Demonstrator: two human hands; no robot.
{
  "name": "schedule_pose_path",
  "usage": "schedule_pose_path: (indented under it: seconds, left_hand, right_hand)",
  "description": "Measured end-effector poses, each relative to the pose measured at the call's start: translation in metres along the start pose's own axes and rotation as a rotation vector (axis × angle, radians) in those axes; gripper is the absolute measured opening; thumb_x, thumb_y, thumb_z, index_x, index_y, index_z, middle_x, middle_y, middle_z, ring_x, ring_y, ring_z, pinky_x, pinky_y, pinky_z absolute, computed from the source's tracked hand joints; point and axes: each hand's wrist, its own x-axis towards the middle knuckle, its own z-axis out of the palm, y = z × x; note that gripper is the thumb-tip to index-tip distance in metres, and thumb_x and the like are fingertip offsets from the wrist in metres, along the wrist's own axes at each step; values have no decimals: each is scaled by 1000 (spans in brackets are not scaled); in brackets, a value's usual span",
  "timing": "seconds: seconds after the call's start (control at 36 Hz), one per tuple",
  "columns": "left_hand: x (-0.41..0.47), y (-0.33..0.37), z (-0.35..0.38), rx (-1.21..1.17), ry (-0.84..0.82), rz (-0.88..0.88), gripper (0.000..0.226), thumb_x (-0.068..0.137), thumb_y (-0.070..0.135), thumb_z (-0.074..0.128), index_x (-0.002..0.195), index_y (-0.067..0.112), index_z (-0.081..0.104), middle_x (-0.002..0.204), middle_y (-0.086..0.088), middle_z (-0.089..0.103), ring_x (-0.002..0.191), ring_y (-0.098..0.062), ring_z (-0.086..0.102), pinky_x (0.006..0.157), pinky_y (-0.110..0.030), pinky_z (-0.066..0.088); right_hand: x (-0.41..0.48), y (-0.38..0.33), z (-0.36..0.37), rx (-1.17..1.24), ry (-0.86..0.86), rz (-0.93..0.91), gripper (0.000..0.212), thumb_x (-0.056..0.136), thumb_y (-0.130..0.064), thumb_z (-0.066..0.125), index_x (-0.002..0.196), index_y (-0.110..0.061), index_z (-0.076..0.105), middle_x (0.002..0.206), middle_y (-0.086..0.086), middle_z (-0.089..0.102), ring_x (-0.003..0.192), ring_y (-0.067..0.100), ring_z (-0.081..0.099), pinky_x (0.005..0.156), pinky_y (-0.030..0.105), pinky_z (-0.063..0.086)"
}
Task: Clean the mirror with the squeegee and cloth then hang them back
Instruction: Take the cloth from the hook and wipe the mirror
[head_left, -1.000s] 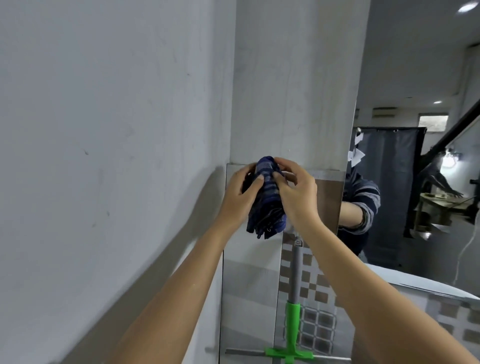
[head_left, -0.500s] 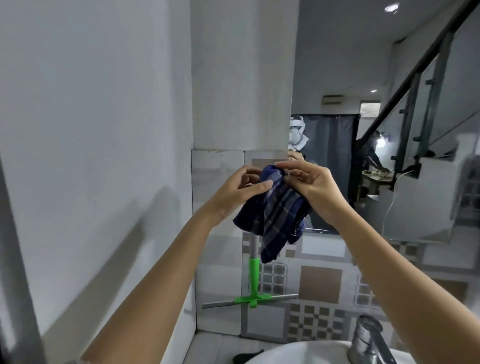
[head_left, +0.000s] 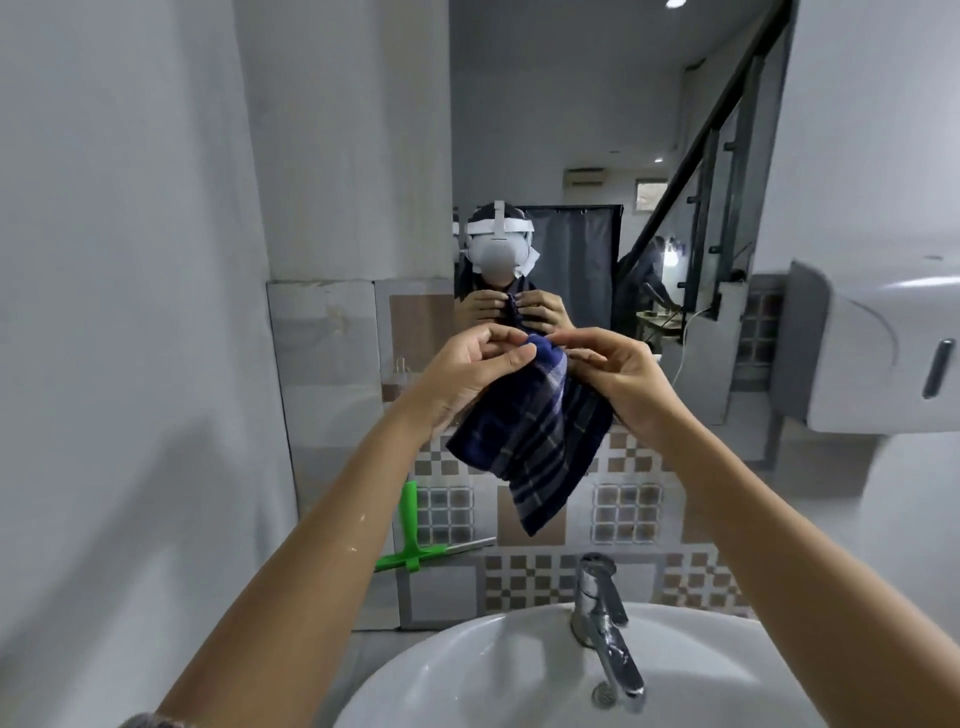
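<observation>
A dark blue plaid cloth (head_left: 535, 441) hangs in front of the mirror (head_left: 597, 156), held up by its top edge. My left hand (head_left: 467, 374) pinches the top of the cloth between thumb and fingers. My right hand (head_left: 618, 379) grips the cloth's right side, its fingers touching the top edge. The green-handled squeegee (head_left: 410, 540) hangs on the tiled wall at lower left, below my left forearm, blade down. Its upper handle is hidden behind my arm.
A white basin (head_left: 493, 670) with a chrome tap (head_left: 602, 618) lies below my arms. A white paper dispenser (head_left: 878, 358) is mounted on the right wall. A plain wall stands close on the left. The mirror reflects a person holding the cloth.
The cloth has come away from the wall spot above the squeegee and moved right with both hands, unfolding to hang loose in front of the mirror. The view has swung right and down, showing the basin.
</observation>
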Motion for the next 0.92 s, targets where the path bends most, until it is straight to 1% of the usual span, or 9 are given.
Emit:
schedule_pose_path:
  seconds: [0.11, 0.22, 0.33, 0.39, 0.5, 0.61, 0.67, 0.81, 0.92]
  left_hand:
    - [6, -1, 29, 13, 136, 68, 6, 85, 8, 63, 89, 13, 61, 89, -7, 67, 83, -12, 62, 81, -20, 49]
    - [7, -5, 51, 68, 273, 124, 9, 85, 11, 64, 92, 11, 60, 88, -8, 67, 85, -17, 63, 83, -28, 50]
    - [5, -7, 67, 91, 384, 190, 15, 84, 12, 65, 97, 8, 59, 94, -8, 66, 88, -14, 63, 82, -25, 51]
    - [3, -7, 72, 68, 425, 219, 12, 85, 10, 64, 95, 10, 59, 91, -3, 66, 85, -9, 63, 79, -21, 51]
    - [0, -10, 72, 152, 427, 267, 12, 84, 9, 65, 90, 15, 57, 87, -1, 66, 80, -6, 62, 75, -18, 51]
    - [-2, -17, 64, 210, 430, 226, 15, 82, 11, 68, 86, 20, 57, 82, -2, 65, 76, -10, 61, 74, -23, 52]
    - [-5, -21, 60, 211, 417, 179, 16, 81, 12, 69, 87, 20, 57, 82, -2, 65, 76, -10, 61, 76, -26, 52]
    - [-10, -24, 59, 243, 420, 133, 21, 79, 17, 71, 96, 20, 59, 89, 4, 60, 86, -8, 59, 82, -22, 49]
    - [-9, -27, 67, 339, 298, 64, 31, 84, 37, 64, 113, 29, 57, 114, 3, 60, 107, -12, 55, 92, -26, 44]
  right_hand:
    - [-10, -2, -14, -24, 31, -4, 27, 88, 11, 51, 111, 0, 62, 113, 23, 64, 104, 25, 62, 94, 34, 51]
    - [-23, -4, -23, -75, 55, 7, 31, 92, 5, 46, 119, -1, 60, 115, 16, 65, 104, 20, 62, 91, 29, 50]
    - [-40, -4, -29, -72, 72, 72, 28, 95, -17, 50, 118, -8, 63, 95, 1, 69, 89, 12, 64, 75, 22, 50]
    - [-46, -4, -32, -93, 65, 72, 24, 92, -21, 56, 112, -12, 66, 90, 2, 71, 84, 12, 66, 72, 24, 52]
    - [-44, -5, -37, -221, 88, 50, 11, 86, -15, 65, 96, -19, 69, 84, 2, 70, 80, 14, 65, 77, 32, 54]
    - [-38, -11, -41, -434, 85, -17, 15, 86, -12, 65, 100, -10, 71, 79, -5, 68, 72, 6, 62, 70, 19, 51]
    - [-36, -13, -43, -518, 79, -54, 17, 87, -11, 64, 102, -9, 70, 80, -3, 67, 72, 8, 60, 68, 19, 49]
    - [-32, -18, -48, -625, 33, -78, 18, 90, -12, 60, 105, -11, 69, 82, -5, 64, 75, 9, 60, 71, 20, 49]
    - [-31, -23, -55, -628, -10, -104, 17, 90, -9, 59, 104, -9, 69, 83, -8, 62, 79, 6, 57, 70, 8, 43]
